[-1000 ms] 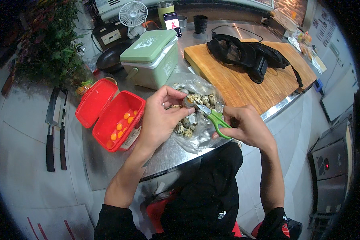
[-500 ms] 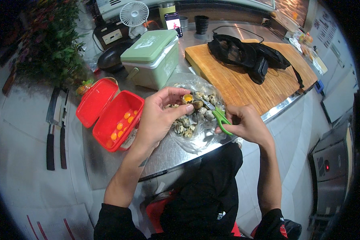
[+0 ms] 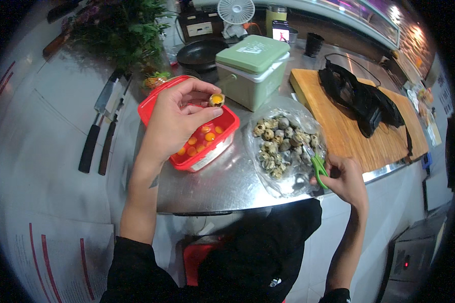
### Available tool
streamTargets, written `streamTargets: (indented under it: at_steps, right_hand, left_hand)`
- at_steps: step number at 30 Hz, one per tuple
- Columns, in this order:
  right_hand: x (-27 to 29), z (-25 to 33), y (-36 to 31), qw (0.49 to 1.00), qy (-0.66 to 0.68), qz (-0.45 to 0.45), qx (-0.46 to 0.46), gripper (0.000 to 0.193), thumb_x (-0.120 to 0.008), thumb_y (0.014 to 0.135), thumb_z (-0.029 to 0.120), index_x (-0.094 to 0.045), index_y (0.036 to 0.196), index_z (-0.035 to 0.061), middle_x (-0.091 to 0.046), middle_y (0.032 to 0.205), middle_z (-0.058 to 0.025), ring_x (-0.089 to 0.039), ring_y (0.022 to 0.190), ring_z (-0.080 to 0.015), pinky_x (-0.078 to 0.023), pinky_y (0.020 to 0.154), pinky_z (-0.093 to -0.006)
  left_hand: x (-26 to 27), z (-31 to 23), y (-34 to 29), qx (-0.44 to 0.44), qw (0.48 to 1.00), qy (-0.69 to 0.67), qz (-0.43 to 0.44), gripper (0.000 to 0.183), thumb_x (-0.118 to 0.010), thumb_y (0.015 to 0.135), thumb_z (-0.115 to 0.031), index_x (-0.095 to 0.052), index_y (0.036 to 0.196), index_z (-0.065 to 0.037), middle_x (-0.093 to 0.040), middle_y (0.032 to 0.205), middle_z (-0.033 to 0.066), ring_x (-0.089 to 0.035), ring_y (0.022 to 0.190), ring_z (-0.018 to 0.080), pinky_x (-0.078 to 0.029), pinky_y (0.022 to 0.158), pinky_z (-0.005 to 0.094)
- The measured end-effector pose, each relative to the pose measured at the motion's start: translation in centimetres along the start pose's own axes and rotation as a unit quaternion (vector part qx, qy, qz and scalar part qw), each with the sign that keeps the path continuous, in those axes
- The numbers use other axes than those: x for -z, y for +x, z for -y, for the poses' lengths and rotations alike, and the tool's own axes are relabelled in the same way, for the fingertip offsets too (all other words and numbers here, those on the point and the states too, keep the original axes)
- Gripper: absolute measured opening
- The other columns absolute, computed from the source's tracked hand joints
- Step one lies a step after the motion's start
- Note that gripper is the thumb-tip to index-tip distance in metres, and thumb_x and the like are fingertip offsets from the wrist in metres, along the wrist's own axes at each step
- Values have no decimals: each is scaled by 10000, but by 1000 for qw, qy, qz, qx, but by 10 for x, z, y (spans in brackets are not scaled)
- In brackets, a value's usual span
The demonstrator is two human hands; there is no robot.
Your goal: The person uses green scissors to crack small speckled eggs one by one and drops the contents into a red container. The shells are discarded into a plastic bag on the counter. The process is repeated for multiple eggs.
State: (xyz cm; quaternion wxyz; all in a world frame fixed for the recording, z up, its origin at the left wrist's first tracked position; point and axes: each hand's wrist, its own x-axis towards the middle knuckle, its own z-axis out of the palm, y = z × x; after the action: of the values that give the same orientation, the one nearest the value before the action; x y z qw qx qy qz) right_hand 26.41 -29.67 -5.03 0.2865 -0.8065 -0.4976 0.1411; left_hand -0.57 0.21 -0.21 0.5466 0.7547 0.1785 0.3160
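Between thumb and fingers, my left hand (image 3: 179,111) grips an opened quail egg (image 3: 217,100), its yellow yolk showing at the cut top. The hand is above the red container (image 3: 230,121), which holds several yolks (image 3: 210,136); its lid (image 3: 149,103) is folded back on the left, partly hidden by my hand. My right hand (image 3: 345,177) is closed on the green handles of the scissors (image 3: 319,170). The scissors' tips point toward speckled quail eggs (image 3: 283,134) and shells lying on a clear plastic bag (image 3: 288,187).
A green and white cooler box (image 3: 253,73) stands behind the container, beside a black pan (image 3: 199,54). To the right, a wooden board (image 3: 333,123) carries a black bag (image 3: 361,98). Knives (image 3: 98,121) hang at the left. A fan (image 3: 236,11) and phone (image 3: 280,30) stand at the back.
My left hand has carried the opened quail egg left from the plastic bag to above the red container. My right hand still holds the scissors by the eggs. The view has shifted left.
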Motion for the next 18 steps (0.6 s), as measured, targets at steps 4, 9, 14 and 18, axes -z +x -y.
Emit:
streamTargets:
  at_steps: [4,9,14,18]
  right_hand:
    - [0,6,-1,1000,-5,-13,-9,492,-1005,757,309,-600,700,33,-581,589,-64,-559,556,-163,-442,567,-354]
    - [-4,0,-1,1000,3,-14,-19,480,-1012,748,257,-591,707,29,-568,595,-49,-550,568,-136,-434,561,-334]
    - [-8,-9,0,999,19,-17,-29,471,-1010,746,210,-578,704,28,-561,605,-25,-541,585,-108,-431,560,-309]
    - [-12,-9,-3,998,46,-22,-33,459,-973,769,99,-520,701,74,-521,626,60,-459,609,-26,-327,529,-251]
  left_hand:
    - [22,6,2,64,991,112,22,316,-837,917,33,-742,1215,-13,-776,1188,76,-749,1115,156,-627,976,319]
    - [12,24,2,68,947,308,57,242,-824,898,20,-774,1134,2,-806,1014,133,-798,1008,192,-656,851,342]
    - [2,40,9,-3,875,472,111,248,-823,850,-16,-784,1092,17,-794,1044,254,-784,1039,410,-623,927,516]
    - [-2,48,10,-11,848,505,160,210,-766,868,-29,-761,1071,26,-790,1070,256,-766,1061,449,-599,948,564]
